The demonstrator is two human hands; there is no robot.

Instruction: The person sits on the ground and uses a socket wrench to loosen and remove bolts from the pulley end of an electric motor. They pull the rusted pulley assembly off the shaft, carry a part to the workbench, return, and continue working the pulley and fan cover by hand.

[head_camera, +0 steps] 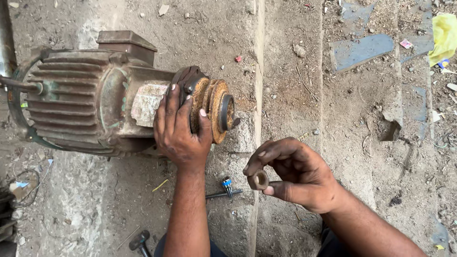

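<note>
The left hand (178, 131) grips the motor's rusty pulley (214, 107); the right hand (293, 173), well apart, pinches a small ring (260, 180).

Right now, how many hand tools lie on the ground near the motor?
2: a small T-shaped tool with blue tape between the forearms, and a hammer at the bottom edge, partly cut off. Others may lie outside the view.
</note>
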